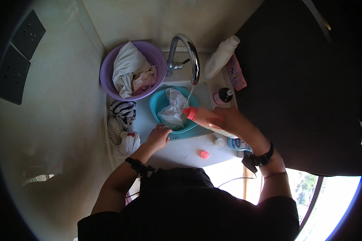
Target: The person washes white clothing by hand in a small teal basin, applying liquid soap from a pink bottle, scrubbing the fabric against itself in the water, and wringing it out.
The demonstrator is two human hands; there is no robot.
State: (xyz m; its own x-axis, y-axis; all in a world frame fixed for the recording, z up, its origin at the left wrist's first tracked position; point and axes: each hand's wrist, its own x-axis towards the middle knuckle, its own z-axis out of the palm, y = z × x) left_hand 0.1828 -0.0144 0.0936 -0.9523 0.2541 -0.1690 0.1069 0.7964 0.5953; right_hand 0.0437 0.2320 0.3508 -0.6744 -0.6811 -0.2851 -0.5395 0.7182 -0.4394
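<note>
My right hand grips a plastic bottle with a red spout, tilted so the spout points left over a turquoise basin. White wet cloth lies bunched in the basin. A thin stream of water runs into it from the curved chrome tap. My left hand is at the basin's near left rim, thumb and fingers apart; whether it grips the rim is not clear. On the counter in front lie a small red cap and a clear little cup.
A purple basin of clothes stands back left. Below it lie patterned cloths and a white cloth. A white bottle, a pink packet, a dark pump bottle and a blue-labelled container line the right side.
</note>
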